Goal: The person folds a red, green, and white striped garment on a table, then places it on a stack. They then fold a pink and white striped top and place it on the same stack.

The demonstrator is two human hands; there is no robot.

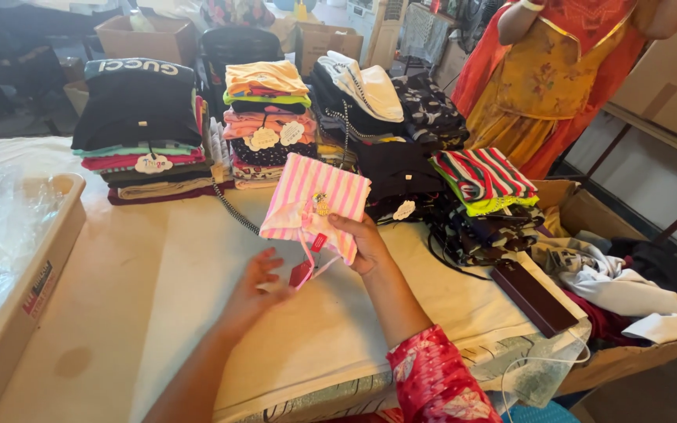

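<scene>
My right hand (364,244) grips the lower right edge of a folded pink-and-white striped garment (315,200), held tilted above the table. Red tags (307,262) hang from it on a string. My left hand (254,291) sits just below the garment with fingers apart, its fingertips by the lower red tag. Whether it touches the tag is unclear. A cream cloth covers the table (150,290) under both hands.
Stacks of folded clothes (139,129) with paper tags line the table's far side, with a striped pile (483,178) at right. A dark flat case (533,296) lies near the right edge. A beige tray (21,290) with clear plastic stands left. A person in orange (546,74) stands behind.
</scene>
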